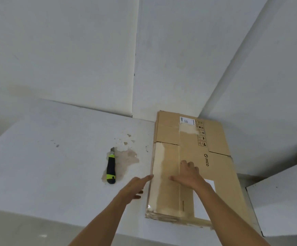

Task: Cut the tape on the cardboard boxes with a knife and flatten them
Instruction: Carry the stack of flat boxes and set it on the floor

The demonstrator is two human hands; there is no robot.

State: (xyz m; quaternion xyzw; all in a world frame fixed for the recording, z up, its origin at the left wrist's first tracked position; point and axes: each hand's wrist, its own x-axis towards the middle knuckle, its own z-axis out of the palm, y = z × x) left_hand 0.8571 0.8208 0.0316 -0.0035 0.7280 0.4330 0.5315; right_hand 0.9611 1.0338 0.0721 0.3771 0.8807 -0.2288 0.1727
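One flattened cardboard box point(195, 166) lies on the white ledge point(55, 166), right of centre, its far end close to the wall corner; brown corrugated board, flaps laid out flat, glossy clear tape strips running along its length and across the left panel, a crinkled tape wad at the near left corner. Printed on it: black "PICO" logo, a column of handling symbols, a white label at the far end; a rectangular white patch shows near the right wrist. Right hand point(188, 174) presses flat on the box, fingers straight and slightly spread, palm down. Left hand point(135, 187) is relaxed and holding nothing, index finger extended and touching the box's left edge, other fingers loosely curled below. One utility knife point(111, 168) lies on the ledge well left of the box, apart from both hands; black grip with lime-green bands, short metal blade end pointing away from the person. Ledge surface is matte white paint, chipped and stained tan right by the knife, with small dark specks further left. White panelled walls point(73, 59) meet behind the box, seams visible. A second white slab point(277, 201) sits at lower right. Count: one box, one knife, two hands
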